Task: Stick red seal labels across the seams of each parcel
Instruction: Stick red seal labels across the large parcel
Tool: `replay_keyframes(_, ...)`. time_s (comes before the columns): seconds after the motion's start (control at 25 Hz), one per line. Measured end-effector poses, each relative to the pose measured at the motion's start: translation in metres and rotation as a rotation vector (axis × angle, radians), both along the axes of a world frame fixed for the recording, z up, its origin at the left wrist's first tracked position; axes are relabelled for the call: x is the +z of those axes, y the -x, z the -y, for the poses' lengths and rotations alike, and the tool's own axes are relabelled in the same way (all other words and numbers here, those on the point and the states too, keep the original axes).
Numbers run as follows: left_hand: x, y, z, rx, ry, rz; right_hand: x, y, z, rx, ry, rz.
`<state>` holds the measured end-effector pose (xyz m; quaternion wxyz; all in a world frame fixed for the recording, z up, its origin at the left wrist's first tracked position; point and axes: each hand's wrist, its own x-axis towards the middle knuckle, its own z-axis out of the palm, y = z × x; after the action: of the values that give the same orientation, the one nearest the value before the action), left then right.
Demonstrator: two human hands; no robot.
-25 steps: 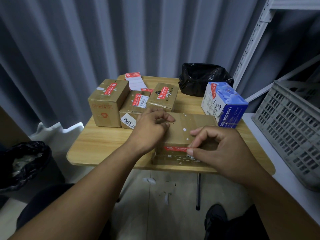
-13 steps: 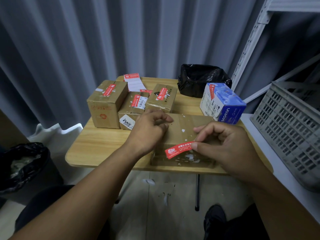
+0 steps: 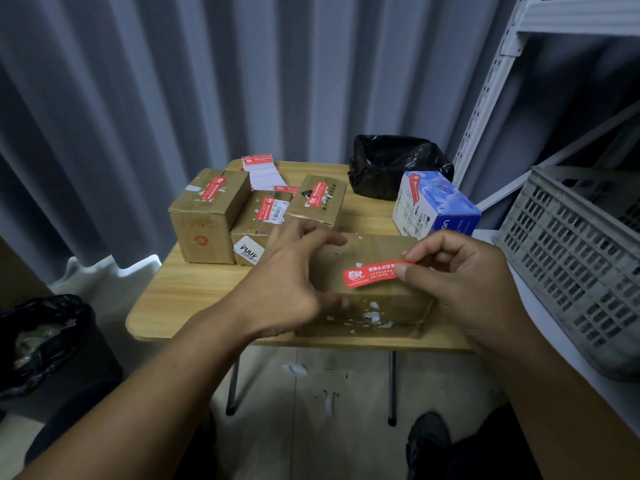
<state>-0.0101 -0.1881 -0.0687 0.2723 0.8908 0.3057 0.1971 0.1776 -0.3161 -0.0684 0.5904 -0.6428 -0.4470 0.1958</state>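
On the table [image 3: 180, 299], five parcels [image 3: 207, 209] [image 3: 258, 221] [image 3: 320, 199] [image 3: 436, 206] [image 3: 374, 251]; left hand [image 3: 287, 282] slack-fingered, right hand [image 3: 460, 282] pinching one red label [image 3: 370, 273].

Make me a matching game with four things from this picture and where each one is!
Things:
1. red seal label
2. black bag
3. blue box
4. grey crate

Places or states:
A. has a red label stuck on top
B. pinched by the right hand
C. off the table, to its right
D. at the table's far edge

Pairs: 1-B, 2-D, 3-A, 4-C
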Motion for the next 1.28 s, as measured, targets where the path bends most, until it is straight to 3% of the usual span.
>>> replay_keyframes(0.08, -0.005, 0.002, -0.002, -0.030, 0.007, -0.100, -0.002, -0.002, 0.000, -0.053, -0.018, -0.041)
replay_keyframes(0.44, -0.013, 0.000, -0.003, 0.108, 0.210, -0.019, -0.006, 0.000, 0.000, -0.068, -0.007, -0.137)
replay_keyframes(0.76, 0.010, 0.003, -0.008, 0.191, 0.478, 0.266, 0.025, 0.003, -0.005, -0.051, -0.081, -0.187)
replay_keyframes(1.04, 0.006, -0.002, -0.022, 0.294, 0.444, 0.218, 0.031, 0.002, -0.033, -0.088, -0.035, -0.263)
replay_keyframes(1.28, -0.008, -0.007, -0.032, 0.387, 0.301, 0.111, 0.024, -0.003, -0.053, -0.091, -0.012, -0.295)
